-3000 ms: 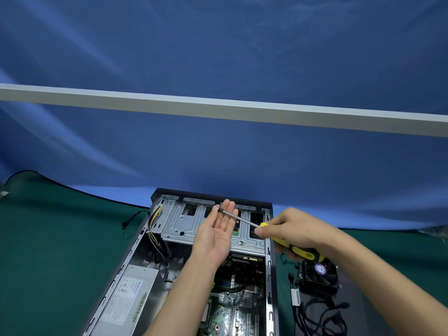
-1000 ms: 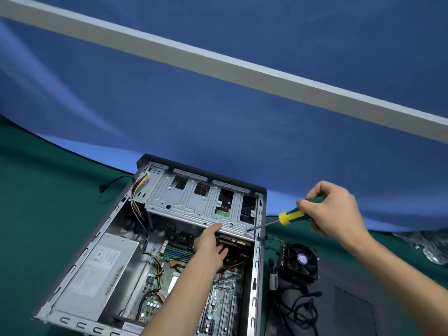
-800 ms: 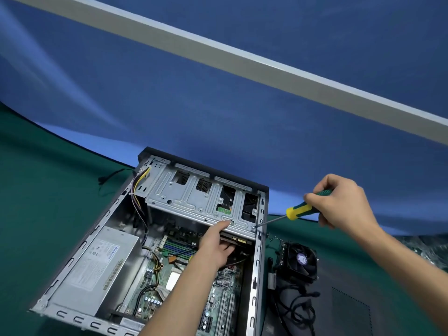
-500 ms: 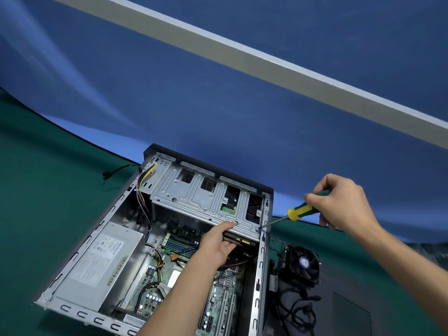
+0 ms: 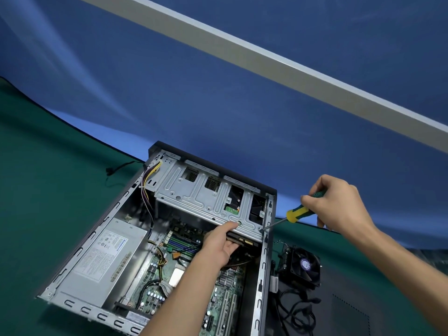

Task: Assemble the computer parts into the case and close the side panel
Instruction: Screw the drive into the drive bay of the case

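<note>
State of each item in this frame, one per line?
Computer case: lying flat, side open.
Drive cage: in the case, steadied by the left hand.
Screwdriver: gripped by the right hand, tip at the cage's corner screw.
Cooler fan: outside the case, uninstalled.

The left hand [image 5: 221, 241] is reached forward, fingers curled under, while the right hand [image 5: 338, 202] is clenched, wrist raised.

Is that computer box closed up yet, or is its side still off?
Still open: the computer case lies on its side with no panel over it, so the circuit board and power supply show.
</note>
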### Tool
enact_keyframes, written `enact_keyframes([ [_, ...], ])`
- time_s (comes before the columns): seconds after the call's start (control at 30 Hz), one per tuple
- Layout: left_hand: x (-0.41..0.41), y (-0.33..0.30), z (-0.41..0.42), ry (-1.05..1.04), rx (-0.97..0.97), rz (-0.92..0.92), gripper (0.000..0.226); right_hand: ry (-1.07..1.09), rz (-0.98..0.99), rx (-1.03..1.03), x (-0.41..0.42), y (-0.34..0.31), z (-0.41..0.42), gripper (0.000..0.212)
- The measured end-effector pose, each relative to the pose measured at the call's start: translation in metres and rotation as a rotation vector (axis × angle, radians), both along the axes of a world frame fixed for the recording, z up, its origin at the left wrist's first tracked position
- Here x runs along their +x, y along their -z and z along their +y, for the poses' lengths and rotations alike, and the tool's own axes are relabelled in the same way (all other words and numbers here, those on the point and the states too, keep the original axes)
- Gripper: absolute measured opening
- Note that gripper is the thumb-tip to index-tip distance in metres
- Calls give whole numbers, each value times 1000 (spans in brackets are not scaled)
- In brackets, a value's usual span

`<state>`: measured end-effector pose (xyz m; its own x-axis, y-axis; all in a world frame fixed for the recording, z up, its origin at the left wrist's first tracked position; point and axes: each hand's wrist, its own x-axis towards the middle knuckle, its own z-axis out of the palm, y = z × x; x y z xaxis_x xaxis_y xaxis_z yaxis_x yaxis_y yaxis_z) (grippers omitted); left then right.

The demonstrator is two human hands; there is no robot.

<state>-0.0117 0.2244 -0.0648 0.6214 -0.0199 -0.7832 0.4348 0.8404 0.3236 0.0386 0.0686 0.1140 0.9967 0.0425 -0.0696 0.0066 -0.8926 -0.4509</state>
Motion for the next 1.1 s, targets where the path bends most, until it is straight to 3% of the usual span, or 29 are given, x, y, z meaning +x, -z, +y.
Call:
enact_keyframes([
  [0.43,-1,-6,2,12,-4,13,48,-14,-36,-29,-1,-7,3,13],
  [0.73,-5,-8,4,47,76,25,64,-8,-48,-29,0,-9,5,12],
  [0.87,-9,-14,8,221,232,-13,66,-12,-48,-21,-1,-8,6,13],
  [1.1,-19,-41,37,830,626,-16,62,-20,-54,32,-5,-11,7,13],
])
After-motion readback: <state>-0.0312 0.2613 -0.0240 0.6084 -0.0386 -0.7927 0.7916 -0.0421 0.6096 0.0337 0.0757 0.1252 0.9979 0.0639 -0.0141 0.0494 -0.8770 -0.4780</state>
